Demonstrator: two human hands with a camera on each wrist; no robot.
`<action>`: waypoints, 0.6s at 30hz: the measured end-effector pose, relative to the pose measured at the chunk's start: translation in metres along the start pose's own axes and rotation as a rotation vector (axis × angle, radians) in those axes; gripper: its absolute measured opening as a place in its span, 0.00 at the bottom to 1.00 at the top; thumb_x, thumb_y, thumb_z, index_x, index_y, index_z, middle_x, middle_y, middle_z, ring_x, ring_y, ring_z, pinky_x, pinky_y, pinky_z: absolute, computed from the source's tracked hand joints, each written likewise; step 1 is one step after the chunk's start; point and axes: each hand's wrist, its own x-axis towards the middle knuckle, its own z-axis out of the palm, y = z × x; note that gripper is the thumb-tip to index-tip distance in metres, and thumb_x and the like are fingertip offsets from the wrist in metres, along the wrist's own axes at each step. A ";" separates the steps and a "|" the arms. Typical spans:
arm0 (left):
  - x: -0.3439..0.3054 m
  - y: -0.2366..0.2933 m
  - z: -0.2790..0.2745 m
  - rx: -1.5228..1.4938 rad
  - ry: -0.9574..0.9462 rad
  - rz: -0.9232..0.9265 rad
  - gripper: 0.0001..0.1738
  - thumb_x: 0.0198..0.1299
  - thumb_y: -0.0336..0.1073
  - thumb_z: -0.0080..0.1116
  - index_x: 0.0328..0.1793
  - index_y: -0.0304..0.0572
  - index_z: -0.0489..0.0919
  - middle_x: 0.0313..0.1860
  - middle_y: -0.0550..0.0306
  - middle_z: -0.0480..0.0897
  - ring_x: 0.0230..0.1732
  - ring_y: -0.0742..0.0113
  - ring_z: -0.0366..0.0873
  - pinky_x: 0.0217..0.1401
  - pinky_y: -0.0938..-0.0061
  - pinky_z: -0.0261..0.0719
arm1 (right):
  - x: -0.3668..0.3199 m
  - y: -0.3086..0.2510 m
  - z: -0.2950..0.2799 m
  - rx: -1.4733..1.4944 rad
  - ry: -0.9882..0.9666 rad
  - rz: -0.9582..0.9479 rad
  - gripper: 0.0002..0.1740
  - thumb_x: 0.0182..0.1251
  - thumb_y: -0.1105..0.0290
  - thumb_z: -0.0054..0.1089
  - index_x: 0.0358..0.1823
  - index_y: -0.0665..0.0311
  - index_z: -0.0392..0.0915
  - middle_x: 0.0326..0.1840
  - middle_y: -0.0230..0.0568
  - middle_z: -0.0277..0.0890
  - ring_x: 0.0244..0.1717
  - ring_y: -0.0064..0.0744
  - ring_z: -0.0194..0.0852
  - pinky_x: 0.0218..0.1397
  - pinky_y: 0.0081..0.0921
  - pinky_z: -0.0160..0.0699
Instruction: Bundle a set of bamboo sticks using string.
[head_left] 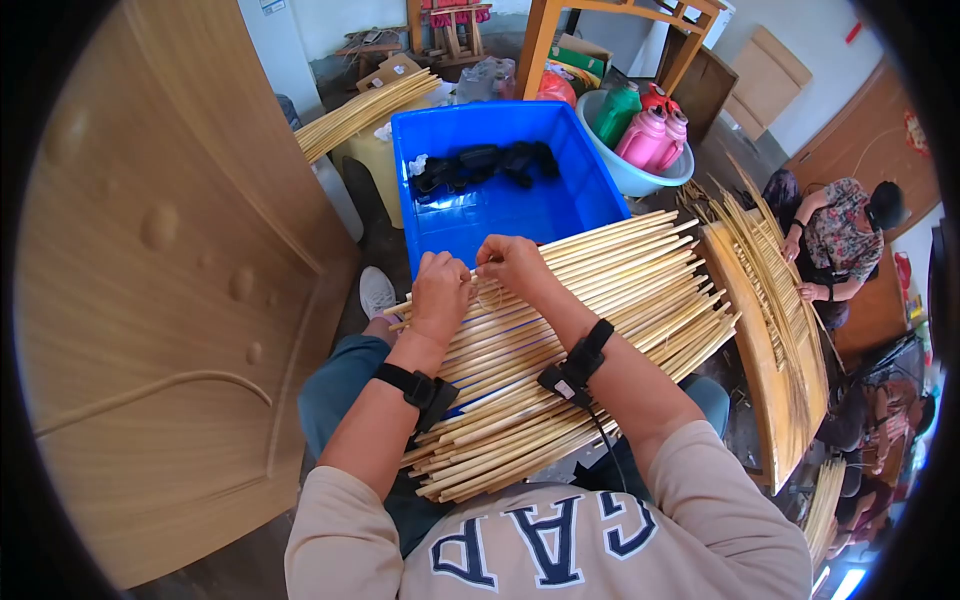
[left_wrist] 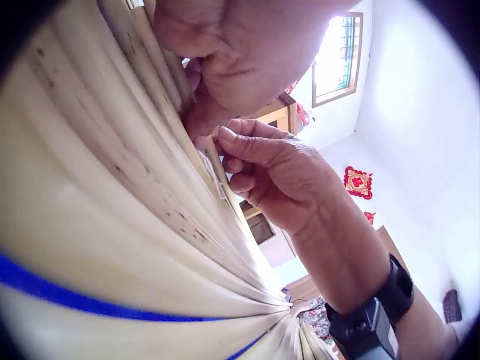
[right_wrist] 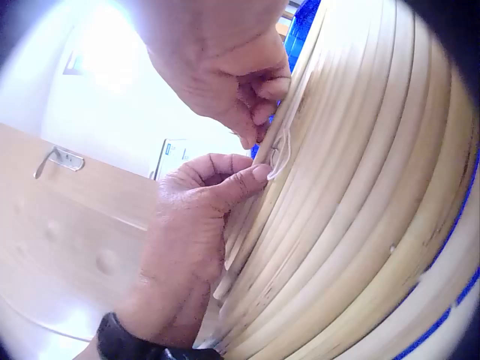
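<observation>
A mat of pale, slender sticks lies across the person's lap, with thin blue stripes running along some of it. At its far edge, the left hand pinches the outermost stick between thumb and fingers. Close beside it, the right hand has thumb and forefinger together at a thin white string. A loop of this string shows at the stick edge in both wrist views, near the left thumb. The right fingertips' exact hold is partly hidden. Both wrists wear black straps.
Just beyond the mat stands a blue tub holding black items. A basin with pink and green flasks is behind it. A wooden door stands at left, a wooden board with sticks at right. Other people sit farther right.
</observation>
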 end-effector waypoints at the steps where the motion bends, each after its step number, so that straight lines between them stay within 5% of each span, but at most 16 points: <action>1: 0.000 -0.001 0.001 -0.003 0.003 -0.010 0.12 0.33 0.27 0.69 0.25 0.41 0.77 0.30 0.55 0.75 0.38 0.54 0.71 0.41 0.65 0.72 | 0.002 0.002 0.001 0.007 0.000 -0.006 0.06 0.52 0.70 0.63 0.28 0.61 0.74 0.25 0.43 0.78 0.29 0.44 0.77 0.31 0.35 0.73; 5: 0.001 -0.005 0.001 -0.025 0.007 0.006 0.11 0.34 0.27 0.68 0.26 0.41 0.77 0.30 0.55 0.76 0.38 0.54 0.71 0.41 0.65 0.72 | -0.004 -0.005 0.014 -0.122 0.099 0.004 0.07 0.53 0.71 0.63 0.30 0.63 0.74 0.25 0.42 0.76 0.27 0.37 0.76 0.32 0.28 0.72; 7: 0.002 -0.006 0.001 -0.028 -0.043 0.047 0.11 0.34 0.26 0.68 0.26 0.41 0.77 0.30 0.56 0.76 0.38 0.54 0.71 0.40 0.65 0.72 | -0.007 -0.005 0.021 -0.158 0.273 -0.014 0.07 0.52 0.68 0.63 0.29 0.59 0.74 0.26 0.41 0.78 0.31 0.45 0.77 0.33 0.36 0.73; 13: 0.001 -0.004 0.002 0.021 -0.038 0.065 0.11 0.34 0.25 0.67 0.25 0.41 0.76 0.29 0.56 0.75 0.38 0.54 0.71 0.39 0.65 0.72 | -0.006 -0.006 0.022 -0.044 0.263 0.132 0.06 0.52 0.68 0.63 0.29 0.59 0.75 0.26 0.42 0.78 0.30 0.45 0.77 0.33 0.36 0.72; 18: 0.000 -0.005 0.003 -0.021 -0.009 0.053 0.11 0.34 0.24 0.66 0.24 0.42 0.75 0.28 0.56 0.75 0.37 0.53 0.70 0.39 0.64 0.71 | -0.001 0.003 0.011 -0.049 0.118 0.026 0.06 0.52 0.69 0.64 0.29 0.61 0.77 0.25 0.42 0.78 0.29 0.39 0.76 0.33 0.31 0.73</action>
